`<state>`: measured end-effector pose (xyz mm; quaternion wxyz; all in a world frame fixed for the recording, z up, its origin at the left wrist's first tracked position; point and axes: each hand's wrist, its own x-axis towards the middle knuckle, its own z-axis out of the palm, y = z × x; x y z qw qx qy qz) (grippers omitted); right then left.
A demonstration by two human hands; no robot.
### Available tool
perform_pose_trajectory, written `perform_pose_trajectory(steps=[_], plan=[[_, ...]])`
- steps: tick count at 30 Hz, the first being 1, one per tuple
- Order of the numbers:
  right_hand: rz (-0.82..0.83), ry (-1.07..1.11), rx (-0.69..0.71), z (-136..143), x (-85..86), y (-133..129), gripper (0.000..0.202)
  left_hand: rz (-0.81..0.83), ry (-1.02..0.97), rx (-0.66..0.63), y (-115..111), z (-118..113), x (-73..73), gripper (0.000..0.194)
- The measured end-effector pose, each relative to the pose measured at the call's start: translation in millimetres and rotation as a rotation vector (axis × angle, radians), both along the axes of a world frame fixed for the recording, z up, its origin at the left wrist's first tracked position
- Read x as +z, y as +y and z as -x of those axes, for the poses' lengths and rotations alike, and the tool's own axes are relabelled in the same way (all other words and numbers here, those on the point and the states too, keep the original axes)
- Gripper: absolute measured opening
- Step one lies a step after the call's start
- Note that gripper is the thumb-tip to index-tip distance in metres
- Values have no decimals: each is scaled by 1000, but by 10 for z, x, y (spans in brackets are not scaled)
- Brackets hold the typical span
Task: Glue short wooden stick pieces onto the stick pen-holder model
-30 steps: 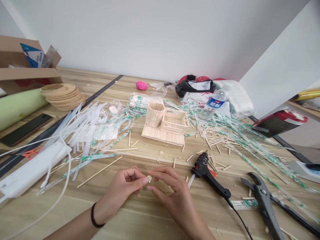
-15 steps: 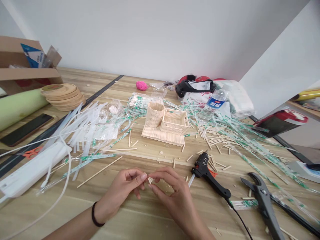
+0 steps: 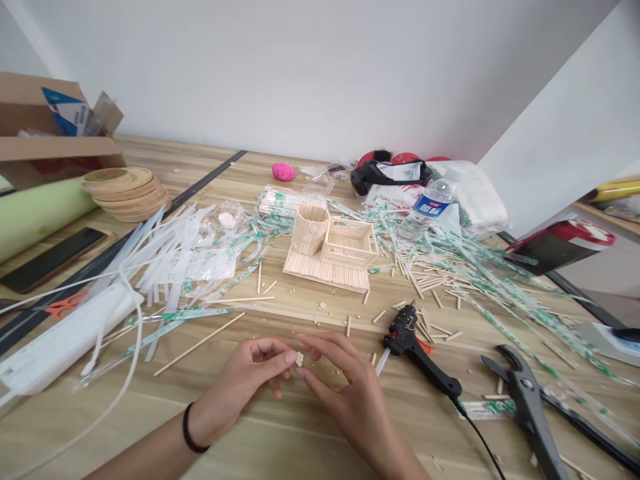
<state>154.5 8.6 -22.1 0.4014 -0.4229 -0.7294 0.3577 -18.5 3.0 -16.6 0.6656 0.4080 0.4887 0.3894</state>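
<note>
Between my hands is a small flower-shaped cluster of pale wooden slices [image 3: 299, 359]. My left hand [image 3: 257, 370], with a dark band round the wrist, pinches its left edge between thumb and fingers. My right hand [image 3: 345, 373] is curved around the other side, its thumb and forefinger spread above and below the cluster; whether the thumb touches it I cannot tell. Beyond them stands a model made of wooden sticks: a round tower [image 3: 309, 230] and an open box [image 3: 350, 241] on a stick base [image 3: 325, 270]. A similar tiny cluster [image 3: 323, 306] lies in front of it.
A black glue gun [image 3: 407, 337] and large cutters [image 3: 527, 393] lie at the right, near scattered short sticks [image 3: 435, 277]. At the left are a white power strip [image 3: 70, 337], clear glue sticks [image 3: 170, 260] and a phone [image 3: 53, 259]. A water bottle [image 3: 427, 207] leans behind.
My right forefinger has lifted off the cluster and the right fingers have spread. The cluster has turned slightly and now rests in my left fingertips.
</note>
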Motion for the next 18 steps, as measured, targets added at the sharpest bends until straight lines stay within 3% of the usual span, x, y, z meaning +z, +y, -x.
perform_pose_trajectory(steps=[2, 7, 18], plan=[[8, -3, -48, 7, -22, 0, 31, 14, -13, 24, 4, -1, 6, 20], [119, 22, -73, 43, -27, -24, 1, -4, -8, 63, 17, -3, 14, 20], [214, 50, -129, 78, 12, -39, 10, -77, 67, 14, 0, -1, 7, 17]])
